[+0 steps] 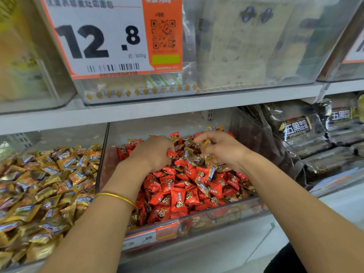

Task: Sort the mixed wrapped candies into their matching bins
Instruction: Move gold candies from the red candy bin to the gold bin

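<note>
1. Reaching with both hands into the middle clear plastic bin, we work over its far half, where the stray gold-and-orange foil-wrapped candies lie thickest on top of the red plastic-wrapped candies.
2. Our right hand has its fingers curled round a small bunch of those gold strays, held just above the heap. We judge that it gathers several at once to save trips.
3. Our left hand lies knuckles-up on the heap, just left of the right hand, with its fingers bent down among the wrappers. Its fingertips are hidden, so we cannot tell whether it has hold of anything.
4. The middle bin holds mostly red candies. Gold ones show at its far right, under our hands, and a few more lie towards the near right.
5. The left clear plastic bin stands right against the middle one. It is filled with a gold-and-orange candy heap that looks like the same kind as the strays. We judge it to be where the bunch in our right hand belongs.
6. To the right lie dark glossy packets, which seem to have no part in this sorting.
7. A gold bangle sits on our left wrist, near the wall between the two bins.
</note>
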`<state>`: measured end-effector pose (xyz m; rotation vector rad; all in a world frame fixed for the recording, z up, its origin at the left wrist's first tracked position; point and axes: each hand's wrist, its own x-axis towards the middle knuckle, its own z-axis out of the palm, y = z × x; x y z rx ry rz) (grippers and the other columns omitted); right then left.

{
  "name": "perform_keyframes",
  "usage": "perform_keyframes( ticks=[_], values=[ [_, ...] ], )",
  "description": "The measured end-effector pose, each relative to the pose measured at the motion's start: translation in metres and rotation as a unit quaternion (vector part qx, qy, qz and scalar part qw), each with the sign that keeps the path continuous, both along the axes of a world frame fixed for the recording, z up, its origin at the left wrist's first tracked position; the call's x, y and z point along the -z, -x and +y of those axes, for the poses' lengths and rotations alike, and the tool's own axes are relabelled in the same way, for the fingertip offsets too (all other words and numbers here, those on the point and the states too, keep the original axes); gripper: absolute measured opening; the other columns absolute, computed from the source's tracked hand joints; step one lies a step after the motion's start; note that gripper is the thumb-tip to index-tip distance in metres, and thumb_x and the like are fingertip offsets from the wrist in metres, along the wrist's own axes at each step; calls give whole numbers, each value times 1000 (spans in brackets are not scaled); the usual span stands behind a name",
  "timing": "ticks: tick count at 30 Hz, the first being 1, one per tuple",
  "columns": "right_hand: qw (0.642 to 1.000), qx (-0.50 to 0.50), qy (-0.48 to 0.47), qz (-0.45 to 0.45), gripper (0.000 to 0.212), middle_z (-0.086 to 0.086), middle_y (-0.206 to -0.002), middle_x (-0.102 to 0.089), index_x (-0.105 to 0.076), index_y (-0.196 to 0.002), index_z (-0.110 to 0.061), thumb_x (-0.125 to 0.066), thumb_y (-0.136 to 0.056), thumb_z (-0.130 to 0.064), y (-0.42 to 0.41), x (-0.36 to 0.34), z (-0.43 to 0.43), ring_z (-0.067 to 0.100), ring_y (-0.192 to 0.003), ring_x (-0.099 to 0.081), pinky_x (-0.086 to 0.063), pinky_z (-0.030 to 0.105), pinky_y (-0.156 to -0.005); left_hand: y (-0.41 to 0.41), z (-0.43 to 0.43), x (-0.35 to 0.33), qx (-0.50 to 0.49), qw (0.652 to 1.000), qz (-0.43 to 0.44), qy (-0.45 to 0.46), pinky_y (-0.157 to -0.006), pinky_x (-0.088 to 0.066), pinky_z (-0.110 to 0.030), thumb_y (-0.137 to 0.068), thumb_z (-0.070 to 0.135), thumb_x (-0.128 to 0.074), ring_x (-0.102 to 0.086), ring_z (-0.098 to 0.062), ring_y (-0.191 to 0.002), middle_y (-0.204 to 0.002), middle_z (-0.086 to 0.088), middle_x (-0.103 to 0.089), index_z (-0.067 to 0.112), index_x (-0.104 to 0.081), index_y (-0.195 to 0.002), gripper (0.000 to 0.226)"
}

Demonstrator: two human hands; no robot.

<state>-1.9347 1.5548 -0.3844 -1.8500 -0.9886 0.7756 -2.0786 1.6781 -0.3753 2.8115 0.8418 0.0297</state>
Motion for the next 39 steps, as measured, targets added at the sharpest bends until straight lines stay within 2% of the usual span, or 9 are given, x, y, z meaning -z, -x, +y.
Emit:
perform_keyframes(
  ticks=[5,9,12,15,24,28,32,35,39],
  values=[
    [999,24,-25,-26,4,-8,-76,-58,-67,-88,-12,-63,-87,-10,2,2,1,2,-51,-49,-40,11,-48,1,1,-6,-10,978,-183,99,-79,-41,-24,-89,8,-59,-55,-18,-105,-117,0,-57,20,-58,-101,17],
    [977,-96,59,-181,28,-5,-117,-63,-68,-111,-14,-69,-84,-16,8,10,10,8,-110,-56,-40,16,-94,2,-6,-9,35,975,-163,146,-77,-37,-16,-88,-5,-51,-56,-12,-99,-102,4,-61,19,-61,-89,27],
    [965,-117,76,-221,26,-9,-97,-63,-69,-108,-10,-66,-83,-7,11,11,14,10,-98,-56,-40,18,-85,2,-12,-12,43,978,-108,173,-68,-43,-13,-85,-7,-48,-56,-3,-83,-108,6,-59,20,-67,-86,33],
    [966,-104,69,-227,15,-17,-77,-52,-69,-97,-6,-67,-82,-5,8,8,13,8,-86,-51,-35,16,-76,1,-15,-9,53,985,-54,154,-86,-40,-21,-88,1,-52,-53,-14,-111,-125,3,-51,24,-68,-106,33],
    [961,-103,98,-238,33,9,-123,-59,-60,-121,-4,-60,-88,-9,7,8,6,23,-118,-53,-40,28,-94,3,-1,-3,-1,997,-43,64,-99,-34,-25,-91,14,-57,-45,-19,-126,-136,-2,-51,18,-67,-111,23],
    [990,-17,44,-129,19,4,-82,-57,-60,-107,-9,-57,-92,-21,1,1,2,14,-65,-52,-43,28,-59,1,-7,-6,42,991,-81,95,-91,-36,-21,-90,14,-59,-50,-17,-113,-112,2,-52,21,-70,-101,17],
    [994,84,-4,-65,27,0,-69,-57,-59,-75,-9,-51,-95,-26,-4,3,7,9,-43,-40,-35,23,-43,-3,-14,-2,73,990,13,120,-97,-32,-22,-88,19,-64,-45,-18,-122,-129,-4,-50,17,-63,-119,32],
    [985,30,2,-168,19,-3,-80,-58,-66,-98,-12,-48,-95,-11,-4,5,16,3,-51,-48,-37,13,-46,-4,-12,-1,65,991,26,117,-98,-32,-22,-86,22,-66,-44,-18,-124,-133,-3,-48,17,-63,-121,35],
    [944,-129,48,-301,40,3,-127,-57,-60,-125,-20,-58,-88,-5,-2,15,31,14,-115,-51,-38,20,-93,-8,-11,5,66,993,10,94,-90,-33,-18,-84,21,-68,-49,-15,-116,-123,1,-55,18,-69,-109,25]
  ],
)
